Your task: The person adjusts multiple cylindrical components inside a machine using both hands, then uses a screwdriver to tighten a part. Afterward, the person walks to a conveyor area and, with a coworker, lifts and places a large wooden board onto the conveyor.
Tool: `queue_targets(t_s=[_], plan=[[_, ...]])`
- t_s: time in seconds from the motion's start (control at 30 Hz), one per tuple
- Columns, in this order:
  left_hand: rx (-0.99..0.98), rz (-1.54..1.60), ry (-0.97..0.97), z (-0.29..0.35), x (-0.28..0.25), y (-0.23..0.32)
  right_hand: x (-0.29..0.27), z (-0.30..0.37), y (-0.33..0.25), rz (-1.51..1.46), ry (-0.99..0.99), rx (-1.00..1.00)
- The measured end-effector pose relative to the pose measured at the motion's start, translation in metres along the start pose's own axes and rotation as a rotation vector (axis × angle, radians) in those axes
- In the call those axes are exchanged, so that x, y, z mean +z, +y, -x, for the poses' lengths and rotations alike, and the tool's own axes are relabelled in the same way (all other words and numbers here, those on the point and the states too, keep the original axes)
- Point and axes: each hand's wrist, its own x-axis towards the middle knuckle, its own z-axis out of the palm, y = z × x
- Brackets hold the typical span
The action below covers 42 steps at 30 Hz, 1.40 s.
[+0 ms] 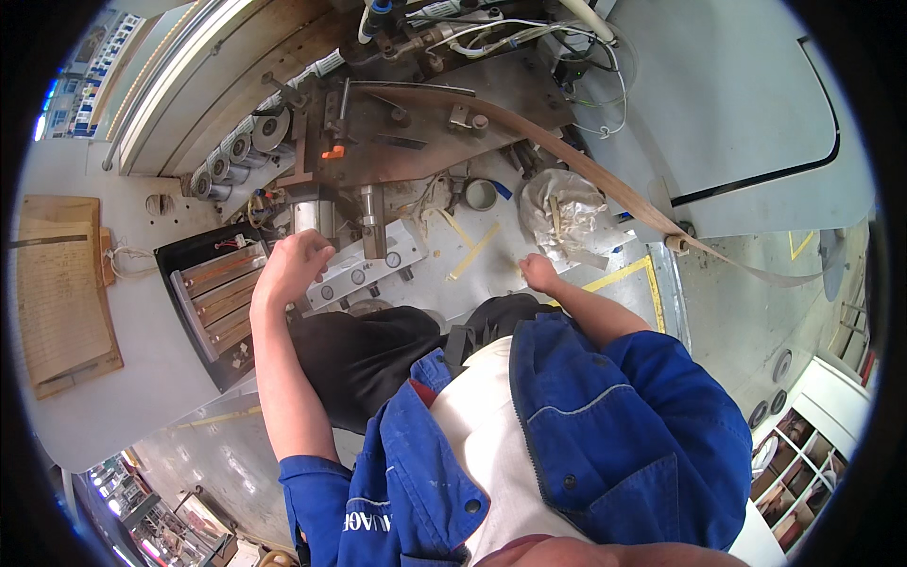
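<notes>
My left hand [295, 263] is curled into a loose fist against the left end of a small grey control box [364, 269] with round buttons on the machine's front. Whether it grips anything is hidden by the fingers. My right hand [539, 272] rests with closed fingers on the grey machine table [491, 269], next to thin yellowish wooden strips [472, 250]; it may pinch a small piece, too small to tell. A long brown veneer band [605, 180] runs diagonally across the machine above my right hand.
A white plastic bag [562, 208] of scrap strips lies on the table. A black tray [222, 293] holds stacked wooden strips at left. Wooden boards [61, 293] lie on the far-left bench. Rollers [236, 151], hoses and cables crowd the machine's top. A roll of tape [480, 195] sits mid-table.
</notes>
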Motion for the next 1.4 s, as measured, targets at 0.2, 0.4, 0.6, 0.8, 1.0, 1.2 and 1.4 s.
queue_targets(t_s=[0.2, 0.4, 0.6, 0.8, 1.0, 1.2, 1.4], plan=[[0.012, -0.003, 0.008, 0.001, 0.000, 0.002, -0.010, 0.006, 0.002, -0.143, -0.057, 0.110], [0.018, -0.008, 0.009, 0.002, 0.001, -0.002, -0.004, 0.005, 0.011, -0.143, -0.021, 0.124], [0.009, 0.008, 0.014, 0.004, 0.001, -0.002, 0.017, -0.005, 0.022, -0.206, -0.053, 0.074], [0.025, 0.021, 0.017, 0.006, 0.001, -0.004, 0.010, -0.001, 0.010, -0.176, -0.118, 0.094], [0.020, 0.049, 0.021, 0.013, -0.001, -0.001, -0.001, 0.006, 0.004, -0.110, -0.068, 0.011], [-0.050, -0.111, -0.039, 0.005, 0.000, -0.015, -0.004, 0.000, 0.007, -0.042, -0.149, -0.073], [0.078, 0.001, 0.083, 0.006, 0.010, -0.034, -0.006, -0.013, 0.037, 0.071, -0.117, -0.265]])
